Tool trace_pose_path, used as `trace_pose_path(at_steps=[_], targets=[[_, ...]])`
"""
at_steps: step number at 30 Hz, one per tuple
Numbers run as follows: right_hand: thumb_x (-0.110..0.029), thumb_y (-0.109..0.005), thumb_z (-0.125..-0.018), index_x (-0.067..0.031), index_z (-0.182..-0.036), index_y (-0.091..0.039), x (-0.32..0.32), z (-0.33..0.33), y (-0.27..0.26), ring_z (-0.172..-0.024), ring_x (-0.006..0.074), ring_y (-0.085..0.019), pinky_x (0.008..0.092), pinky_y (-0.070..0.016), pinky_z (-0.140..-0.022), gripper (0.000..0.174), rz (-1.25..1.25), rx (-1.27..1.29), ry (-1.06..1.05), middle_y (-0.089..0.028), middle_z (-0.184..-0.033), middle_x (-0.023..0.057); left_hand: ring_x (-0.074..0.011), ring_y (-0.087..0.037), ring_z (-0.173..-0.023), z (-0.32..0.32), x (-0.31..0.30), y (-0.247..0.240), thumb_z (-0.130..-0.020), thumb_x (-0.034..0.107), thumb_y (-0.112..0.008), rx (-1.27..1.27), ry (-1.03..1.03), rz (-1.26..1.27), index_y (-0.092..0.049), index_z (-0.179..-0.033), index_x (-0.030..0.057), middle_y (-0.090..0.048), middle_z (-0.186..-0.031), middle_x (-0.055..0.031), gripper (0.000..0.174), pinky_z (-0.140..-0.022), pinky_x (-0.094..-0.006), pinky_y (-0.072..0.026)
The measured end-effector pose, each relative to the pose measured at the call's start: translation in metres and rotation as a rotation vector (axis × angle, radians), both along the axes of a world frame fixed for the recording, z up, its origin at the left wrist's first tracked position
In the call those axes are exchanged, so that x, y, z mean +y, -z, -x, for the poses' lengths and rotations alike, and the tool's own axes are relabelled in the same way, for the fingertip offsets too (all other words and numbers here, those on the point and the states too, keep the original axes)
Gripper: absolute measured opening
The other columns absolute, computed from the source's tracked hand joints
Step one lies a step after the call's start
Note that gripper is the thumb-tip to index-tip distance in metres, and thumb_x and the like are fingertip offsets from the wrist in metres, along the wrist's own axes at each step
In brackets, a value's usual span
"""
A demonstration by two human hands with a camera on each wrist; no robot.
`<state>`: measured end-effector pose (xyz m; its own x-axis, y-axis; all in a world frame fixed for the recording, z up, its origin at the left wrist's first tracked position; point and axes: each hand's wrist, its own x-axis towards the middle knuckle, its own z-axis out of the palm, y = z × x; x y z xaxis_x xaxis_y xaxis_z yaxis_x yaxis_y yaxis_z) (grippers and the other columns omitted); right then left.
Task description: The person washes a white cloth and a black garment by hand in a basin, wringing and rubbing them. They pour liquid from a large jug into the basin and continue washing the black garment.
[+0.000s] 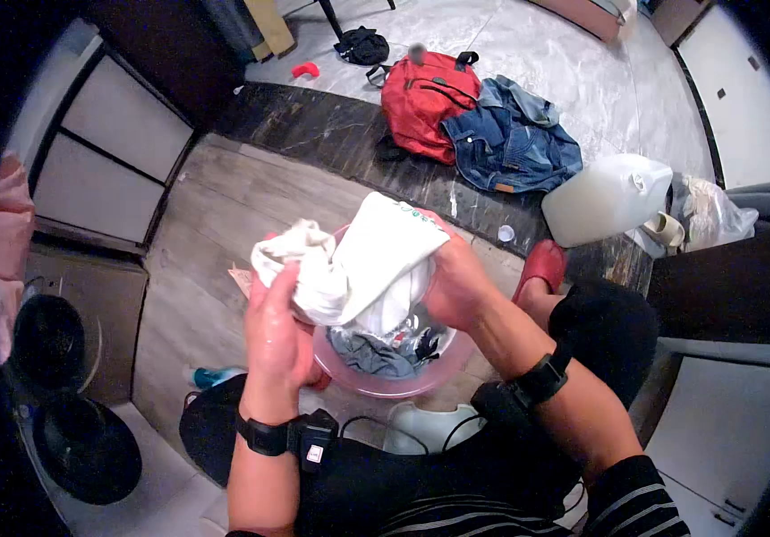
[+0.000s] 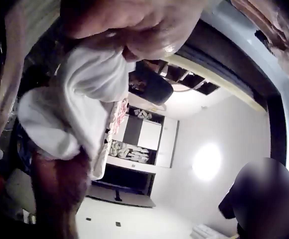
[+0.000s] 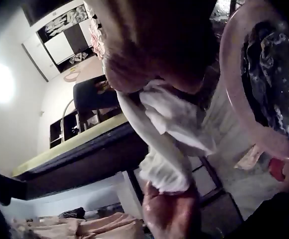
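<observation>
1. I hold a white cloth (image 1: 383,259) in both hands, at the center of the head view, raised over a pink basin (image 1: 394,387).
2. My left hand (image 1: 275,336) grips the bunched end of the cloth, the thumb up against its front; the fingers behind it are mostly hidden.
3. My right hand (image 1: 461,282) grips the other side, its fingers closed on the fabric, mostly out of sight behind it. A small green mark shows near the cloth's upper edge there.
4. The basin sits on the wood-look floor (image 1: 197,215), just below my hands. Grey and dark clothes (image 1: 371,351) lie wet inside it; the right wrist view shows whitish suds on them.
5. My skin looks wet, and I wear a black band on each wrist.
6. A white object (image 1: 429,426) stands between my knees, close to the near side of the basin.
7. At the upper right of center, a red backpack (image 1: 429,103) touches blue denim clothing (image 1: 514,148), with a large whitish jug (image 1: 608,199) to the right.
8. A red shoe (image 1: 542,268) is on my right foot, near the jug.
9. At the upper middle, a small red item (image 1: 305,70) lies near a black bundle (image 1: 361,46).
</observation>
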<state>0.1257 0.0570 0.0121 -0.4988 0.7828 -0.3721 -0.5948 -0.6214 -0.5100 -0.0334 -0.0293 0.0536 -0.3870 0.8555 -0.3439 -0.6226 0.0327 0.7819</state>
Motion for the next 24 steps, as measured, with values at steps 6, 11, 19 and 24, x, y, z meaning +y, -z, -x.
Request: trace_pose_path(at_steps=[6, 11, 19, 24], targets=[[-0.005, -0.050, -0.091, -0.0086, -0.128, -0.047, 0.004, -0.009, -0.003, -0.111, 0.0228, -0.057, 0.0415, -0.0458, -0.096, 0.037, 0.046, 0.211, -0.072, -0.057, -0.122, 0.0088, -0.0231, -0.054, -0.115, -0.001, -0.001, 0.015, -0.094, 0.026, -0.052, -0.026, 0.152, 0.032, -0.040, -0.136, 0.0080, -0.054, -0.128, -0.0097, 0.047, -0.097, -0.0395, -0.0432], [-0.003, -0.052, -0.087, -0.0088, -0.125, -0.053, 0.001, -0.006, -0.006, -0.110, 0.0231, -0.057, 0.0379, -0.0439, -0.097, 0.038, -0.229, -0.061, -0.056, -0.059, -0.121, 0.0080, -0.0219, -0.054, -0.116, -0.015, -0.010, 0.018, -0.092, 0.055, -0.045, -0.127, 0.378, 0.057, -0.040, -0.136, 0.0106, -0.053, -0.129, -0.0074, 0.062, -0.090, -0.0498, -0.0483], [-0.024, -0.077, -0.068, -0.0097, -0.122, -0.048, -0.028, 0.001, -0.021, -0.132, 0.0388, -0.034, 0.0391, -0.0315, -0.105, 0.063, -1.285, -0.679, -0.311, -0.031, -0.142, 0.0250, -0.0189, -0.057, -0.109, -0.014, 0.002, 0.035, -0.097, 0.043, -0.039, -0.256, 0.158, -0.039, -0.046, -0.129, 0.0107, -0.056, -0.122, -0.0058, 0.046, -0.092, -0.0319, -0.0481], [-0.023, -0.070, -0.080, -0.0092, -0.120, -0.040, -0.044, 0.022, -0.009, -0.127, 0.0352, -0.039, 0.0388, -0.0324, -0.103, 0.052, -1.070, -0.847, -0.103, -0.030, -0.143, 0.0269, -0.0157, -0.059, -0.099, -0.038, 0.007, 0.060, -0.100, 0.047, -0.029, 0.058, 0.204, 0.005, -0.047, -0.127, 0.0100, -0.058, -0.112, -0.0051, 0.049, -0.083, -0.0293, -0.0488]])
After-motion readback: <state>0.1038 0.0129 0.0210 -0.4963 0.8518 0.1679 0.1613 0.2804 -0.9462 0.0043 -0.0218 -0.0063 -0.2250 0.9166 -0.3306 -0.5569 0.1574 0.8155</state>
